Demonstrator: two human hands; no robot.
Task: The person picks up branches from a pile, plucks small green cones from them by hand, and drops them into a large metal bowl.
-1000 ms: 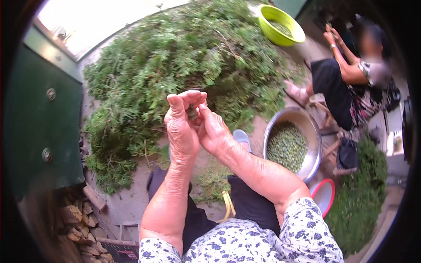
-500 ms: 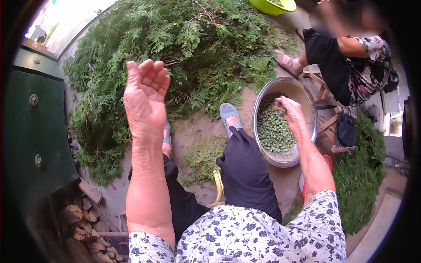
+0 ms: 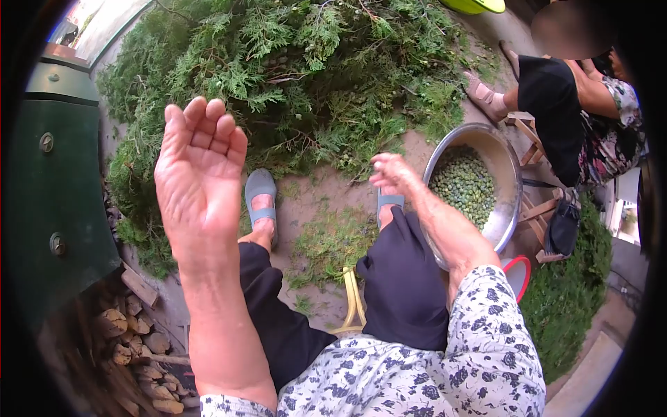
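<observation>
The left hand is facing its bare palm up, fingers loosely curled. The right hand is hovering above a grey shoe, fingers bent (whether they are holding anything, I cannot tell). Beside the right forearm, a metal basin is holding small green cones. Farther out, green branches are lying heaped, and another person is sitting near the basin.

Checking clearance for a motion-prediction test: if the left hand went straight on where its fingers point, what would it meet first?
Probably the heap of cut green branches, next beyond the left hand in this view. Depth is unclear, so it might pass above.
</observation>
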